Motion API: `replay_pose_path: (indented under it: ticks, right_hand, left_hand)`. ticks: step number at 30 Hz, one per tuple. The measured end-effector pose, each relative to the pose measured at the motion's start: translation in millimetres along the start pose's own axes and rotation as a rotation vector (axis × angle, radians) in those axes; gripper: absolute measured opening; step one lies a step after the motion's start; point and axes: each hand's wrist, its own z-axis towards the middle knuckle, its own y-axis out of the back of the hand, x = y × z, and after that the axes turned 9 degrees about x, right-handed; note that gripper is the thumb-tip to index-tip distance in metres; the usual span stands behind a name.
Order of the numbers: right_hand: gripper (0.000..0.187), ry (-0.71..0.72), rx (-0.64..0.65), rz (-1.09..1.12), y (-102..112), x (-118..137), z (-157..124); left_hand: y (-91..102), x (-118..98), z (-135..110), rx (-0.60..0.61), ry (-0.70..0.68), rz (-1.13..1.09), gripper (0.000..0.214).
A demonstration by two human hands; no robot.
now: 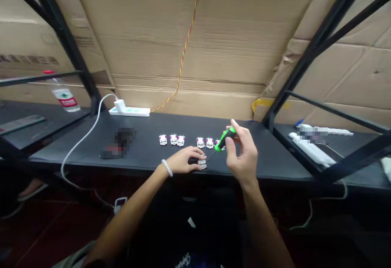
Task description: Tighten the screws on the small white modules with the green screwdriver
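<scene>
The right hand [241, 152] has a closed grip on a green-and-black screwdriver [225, 139], thumb and fingertips pinching the handle just above the middle of the counter's front edge, while its thin dark shaft slants down and to the left. Along that long axis the tip points at a small white connector [202, 163] lying at the front of the counter [143, 121], and it ends just beside that part; whether they touch is too small to tell. The left hand [183, 160], a white beaded bracelet [167, 168] at its wrist, is the nearer hand, its fingers curled over the connector and a dark object [192, 161], though how firm this grip is cannot be told. Behind them stands a row of small white-and-purple connectors [200, 142], and a white power strip [128, 111] with a white cable [88, 129] lies toward the upper left, against a cardboard wall [183, 48]
</scene>
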Motion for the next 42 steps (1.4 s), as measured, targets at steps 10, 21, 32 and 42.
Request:
replay_pose_path:
  ticks: [10,21,32,42]
  right_hand:
    - [0.049,-0.012,-0.038,-0.036,-3,-1,0]
    - [0.055,-0.029,-0.004,-0.038,-4,-2,1]
    - [0.063,-0.043,0.016,0.083,-5,-10,-3]
    - [0.062,-0.048,-0.028,0.099,2,-13,-2]
  left_hand:
    - [-0.4,0,-1,-0.009,0.002,-0.008,0.038]
    - [0.2,-2,0,-0.009,0.009,-0.004,0.036]
    - [-0.8,-1,0,-0.004,0.009,-0.005,0.036]
    - [5.0,-17,-4,0.029,-0.003,0.129,0.026]
